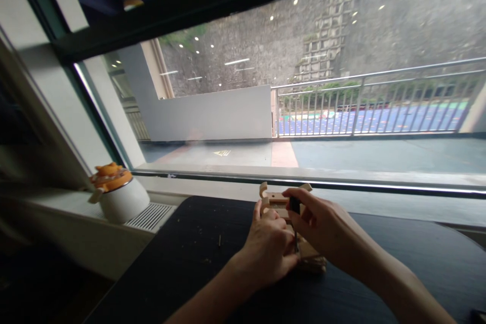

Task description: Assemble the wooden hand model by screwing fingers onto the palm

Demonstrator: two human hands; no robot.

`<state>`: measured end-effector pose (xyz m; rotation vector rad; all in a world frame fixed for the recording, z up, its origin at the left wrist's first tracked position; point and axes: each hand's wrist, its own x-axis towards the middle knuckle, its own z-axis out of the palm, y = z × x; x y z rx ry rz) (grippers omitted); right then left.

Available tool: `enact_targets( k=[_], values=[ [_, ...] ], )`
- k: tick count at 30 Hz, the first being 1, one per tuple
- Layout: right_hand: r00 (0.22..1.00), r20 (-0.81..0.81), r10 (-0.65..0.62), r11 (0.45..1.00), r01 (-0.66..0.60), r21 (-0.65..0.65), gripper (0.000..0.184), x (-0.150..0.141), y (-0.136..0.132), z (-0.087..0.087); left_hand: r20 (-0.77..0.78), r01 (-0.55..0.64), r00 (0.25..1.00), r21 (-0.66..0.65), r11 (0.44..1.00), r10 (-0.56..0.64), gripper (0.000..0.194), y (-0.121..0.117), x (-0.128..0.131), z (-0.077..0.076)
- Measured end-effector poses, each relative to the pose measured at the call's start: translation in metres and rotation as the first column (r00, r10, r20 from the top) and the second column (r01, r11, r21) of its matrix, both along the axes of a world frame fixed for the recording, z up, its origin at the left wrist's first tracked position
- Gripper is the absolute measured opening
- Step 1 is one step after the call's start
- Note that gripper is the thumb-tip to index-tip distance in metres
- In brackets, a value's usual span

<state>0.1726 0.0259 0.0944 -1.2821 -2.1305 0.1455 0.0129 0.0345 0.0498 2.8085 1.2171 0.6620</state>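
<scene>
A small light-wood assembly [279, 196] with curved ends rests on the dark table, its lower part covered by my hands. My left hand [268, 243] is closed over its near left side, with several fingers pressed on the wood. Above it, my right hand [324, 223] grips the black handle of a screwdriver [294, 205]. The thin metal shaft points down towards the wood beside my left fingers; the tip is hard to make out. Under the wood, a layered brown block [313, 264] shows at the near right.
The dark table [159, 268] bears a thin screw-like piece [219, 241] and pale crumbs left of my hands. A white pot with an orange animal-shaped lid [123, 195] stands on the sill beside a vent grille [150, 216]. A large window runs behind the table.
</scene>
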Motion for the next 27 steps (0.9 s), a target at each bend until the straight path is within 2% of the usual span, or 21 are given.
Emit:
enact_targets(
  k=[3,10,14,18,27],
  values=[
    [1.0,0.023,0.008,1.0,-0.008,0.006,0.028,0.0008,-0.0008,0.0021,-0.009,0.002,1.0,-0.003,1.0,-0.002,0.021,-0.0001,-0.0005,-0.0004],
    [0.989,0.105,-0.101,0.994,0.097,0.049,0.022,-0.0045,0.001,0.002,0.004,0.009,1.0,-0.019,1.0,-0.009,0.021,-0.002,-0.0004,0.0021],
    [0.991,0.108,-0.082,0.993,0.073,0.088,0.028,-0.0083,-0.0011,-0.0019,0.035,0.0,0.999,-0.007,1.0,0.0,0.016,-0.0021,0.0008,0.0017],
    [0.995,0.089,-0.048,0.996,0.041,0.081,0.036,-0.0046,-0.0022,-0.0026,0.027,-0.006,1.0,-0.017,1.0,0.006,0.018,-0.0027,0.0007,0.0018],
    [0.986,0.097,-0.133,0.991,0.13,0.032,0.024,-0.0023,0.0037,0.0025,-0.039,-0.006,0.999,-0.01,1.0,0.006,0.021,-0.0032,-0.0001,0.0033]
  ],
)
